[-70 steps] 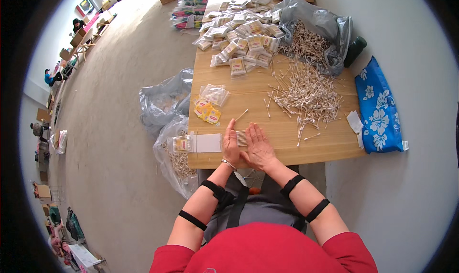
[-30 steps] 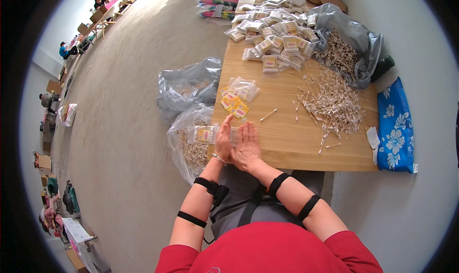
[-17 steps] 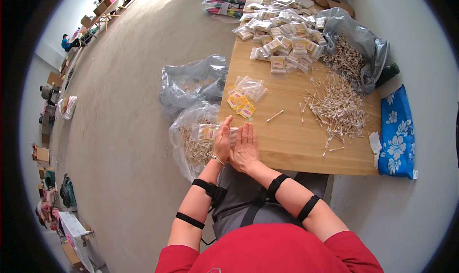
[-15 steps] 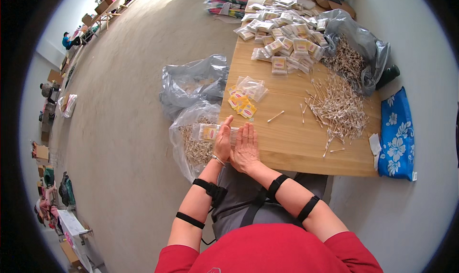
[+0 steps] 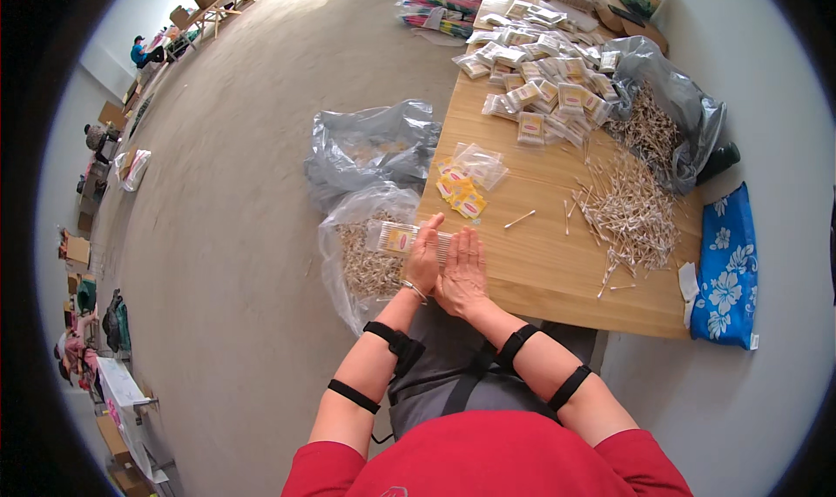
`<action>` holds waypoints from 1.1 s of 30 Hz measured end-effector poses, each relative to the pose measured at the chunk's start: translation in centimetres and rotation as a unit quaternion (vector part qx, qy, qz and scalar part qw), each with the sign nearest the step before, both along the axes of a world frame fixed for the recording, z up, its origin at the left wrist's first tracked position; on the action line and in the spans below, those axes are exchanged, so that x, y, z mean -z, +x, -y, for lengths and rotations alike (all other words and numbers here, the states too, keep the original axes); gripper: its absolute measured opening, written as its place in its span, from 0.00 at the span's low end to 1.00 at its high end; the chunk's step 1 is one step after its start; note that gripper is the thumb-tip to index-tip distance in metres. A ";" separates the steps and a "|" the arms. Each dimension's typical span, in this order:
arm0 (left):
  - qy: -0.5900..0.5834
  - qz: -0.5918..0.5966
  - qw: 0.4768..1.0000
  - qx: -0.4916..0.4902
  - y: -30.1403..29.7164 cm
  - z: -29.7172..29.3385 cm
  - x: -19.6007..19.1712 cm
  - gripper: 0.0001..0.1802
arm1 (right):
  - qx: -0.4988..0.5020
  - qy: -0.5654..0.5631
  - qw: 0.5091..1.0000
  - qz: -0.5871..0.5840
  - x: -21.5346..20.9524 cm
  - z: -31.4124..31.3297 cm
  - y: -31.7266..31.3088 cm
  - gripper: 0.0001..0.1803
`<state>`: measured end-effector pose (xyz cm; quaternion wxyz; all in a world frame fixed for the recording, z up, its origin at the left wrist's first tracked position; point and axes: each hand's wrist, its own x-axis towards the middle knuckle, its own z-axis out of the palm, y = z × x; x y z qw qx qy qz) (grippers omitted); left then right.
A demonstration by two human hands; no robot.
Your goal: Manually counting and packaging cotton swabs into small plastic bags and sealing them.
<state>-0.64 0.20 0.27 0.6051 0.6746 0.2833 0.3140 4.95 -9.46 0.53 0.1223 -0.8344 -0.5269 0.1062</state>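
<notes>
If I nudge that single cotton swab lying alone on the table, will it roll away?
Probably. The single cotton swab is a thin round stick on smooth bare wood table, so it likely rolls sideways easily. It looks very light, so even a slight brush from the right hand could flick it.

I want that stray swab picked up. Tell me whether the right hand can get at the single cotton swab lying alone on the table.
Probably yes. The single cotton swab lies on bare wood just ahead of the right hand, with nothing between them.
</notes>
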 end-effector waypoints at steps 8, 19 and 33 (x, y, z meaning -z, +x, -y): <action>0.148 -0.107 0.980 -0.083 -2.1 -4.5 -2.1 0.22 | 0.020 0.035 0.999 -0.029 -0.5 0.1 0.1 0.49; 0.085 -0.236 0.966 -0.059 -5.0 -9.8 3.9 0.23 | 0.015 0.031 0.999 -0.022 -0.7 -0.6 -0.7 0.50; -0.071 -0.072 0.995 -0.015 -5.1 -10.0 5.7 0.24 | 0.012 0.049 0.998 -0.029 -0.3 -2.7 -2.5 0.50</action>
